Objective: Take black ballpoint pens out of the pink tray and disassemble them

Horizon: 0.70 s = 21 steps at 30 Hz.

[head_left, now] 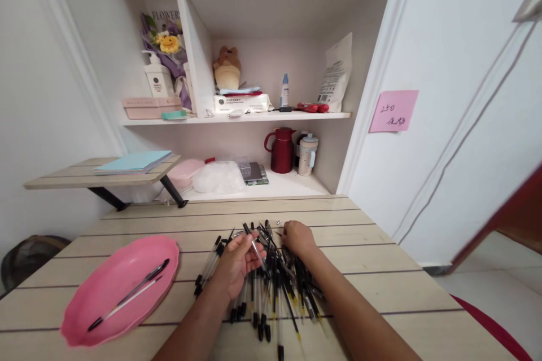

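Observation:
My left hand is closed around a clear pen barrel with a black end, held tilted above the pile. Just to its right, my right hand is curled with its fingertips down at the far edge of the pile; what they grip, if anything, is hidden. Under and between both hands spreads a heap of pen parts: clear barrels, black caps and dark refills with yellowish ends. On the left, a pink tray with a wavy rim holds a black-capped pen and a thin refill.
A small raised stand with light blue paper is at the table's back left. Behind the table, shelves hold a dark red jug, a light tumbler and a white plastic bag. A pink note sticks to the right wall.

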Each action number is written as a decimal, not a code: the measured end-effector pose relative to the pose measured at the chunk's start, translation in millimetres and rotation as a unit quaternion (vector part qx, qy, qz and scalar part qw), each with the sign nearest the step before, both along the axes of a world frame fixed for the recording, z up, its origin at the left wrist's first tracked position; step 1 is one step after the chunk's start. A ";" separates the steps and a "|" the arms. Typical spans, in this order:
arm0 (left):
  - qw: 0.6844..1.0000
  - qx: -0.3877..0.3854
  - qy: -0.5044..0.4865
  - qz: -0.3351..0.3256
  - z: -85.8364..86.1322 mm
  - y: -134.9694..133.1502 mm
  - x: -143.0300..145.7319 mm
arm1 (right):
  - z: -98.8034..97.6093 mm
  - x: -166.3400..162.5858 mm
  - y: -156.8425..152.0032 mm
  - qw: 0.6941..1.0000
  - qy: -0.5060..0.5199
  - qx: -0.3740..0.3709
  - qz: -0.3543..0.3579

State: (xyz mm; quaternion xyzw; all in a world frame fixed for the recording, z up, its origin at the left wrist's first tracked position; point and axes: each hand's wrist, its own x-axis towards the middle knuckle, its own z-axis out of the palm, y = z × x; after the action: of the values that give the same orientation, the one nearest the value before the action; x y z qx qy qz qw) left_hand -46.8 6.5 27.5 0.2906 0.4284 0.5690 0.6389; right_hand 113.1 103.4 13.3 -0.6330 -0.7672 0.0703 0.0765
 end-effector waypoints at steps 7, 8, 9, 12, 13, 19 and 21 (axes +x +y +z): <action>1.000 -0.003 0.001 0.001 -1.0 0.0 -0.3 | 5.9 -0.3 -2.3 1.000 0.006 0.014 0.023; 1.000 -0.002 0.004 0.002 -0.8 -0.3 -0.4 | 8.2 -0.5 -3.2 0.999 0.008 0.017 0.027; 1.000 -0.001 0.007 0.001 -0.5 -0.6 -0.5 | 11.0 -0.8 -4.2 0.999 0.011 0.021 0.031; 1.000 0.002 0.011 -0.010 1.5 -2.2 0.0 | 22.6 -1.3 -7.7 0.998 0.024 0.039 0.036; 1.000 0.004 0.010 -0.016 2.3 -2.9 0.4 | 27.5 -1.4 -9.1 0.997 0.040 0.051 0.037; 0.999 0.018 0.016 -0.049 6.8 -7.6 4.0 | 55.9 -4.6 -21.8 0.949 0.284 0.098 0.097; 0.998 0.028 0.018 -0.059 7.7 -9.0 4.9 | 60.9 -8.1 -26.5 0.907 0.396 0.067 0.129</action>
State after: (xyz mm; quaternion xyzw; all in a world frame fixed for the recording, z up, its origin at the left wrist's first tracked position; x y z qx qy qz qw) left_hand -41.9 -2.5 35.1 0.3432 0.4061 0.5364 0.6555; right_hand 105.0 76.9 74.2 -0.4422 -0.7515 0.2732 0.4063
